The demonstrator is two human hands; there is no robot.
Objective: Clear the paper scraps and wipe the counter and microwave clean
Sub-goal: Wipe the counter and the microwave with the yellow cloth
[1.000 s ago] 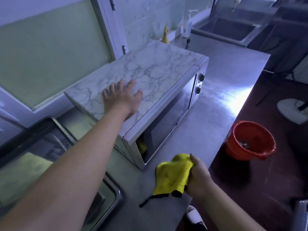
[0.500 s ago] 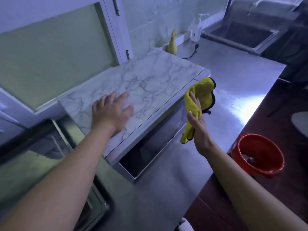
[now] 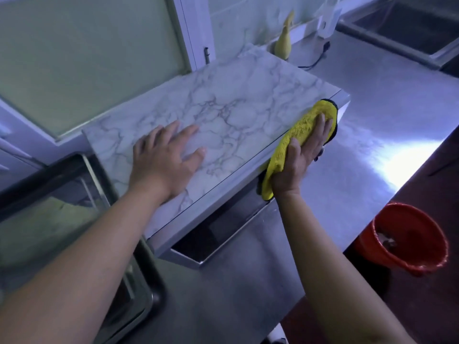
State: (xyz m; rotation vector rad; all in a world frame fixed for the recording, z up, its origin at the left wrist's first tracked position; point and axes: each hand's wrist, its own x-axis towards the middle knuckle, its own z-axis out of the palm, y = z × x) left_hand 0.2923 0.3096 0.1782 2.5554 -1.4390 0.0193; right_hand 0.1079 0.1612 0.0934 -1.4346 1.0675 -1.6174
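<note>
the microwave, its top covered in a marble pattern, stands on the steel counter and serves as the landmark here. the left hand lies flat on the microwave's top, near its left front corner, with fingers straight and spread and nothing held. the right hand is at the microwave's front top edge, toward its right end, pressing the yellow cloth against that edge. its fingers lie stretched out over the cloth rather than curled round it, and the thumb rests on the cloth too. the cloth drapes over the edge, partly on the top and partly down the front, with a dark border showing at its far end. behind the microwave a small yellow object stands by the wall, with a dark cable on the counter just beside it. to the right of the microwave, past the counter's edge and lower down, sits a red bucket with some pale bits in its bottom; what they are cannot be told.
</note>
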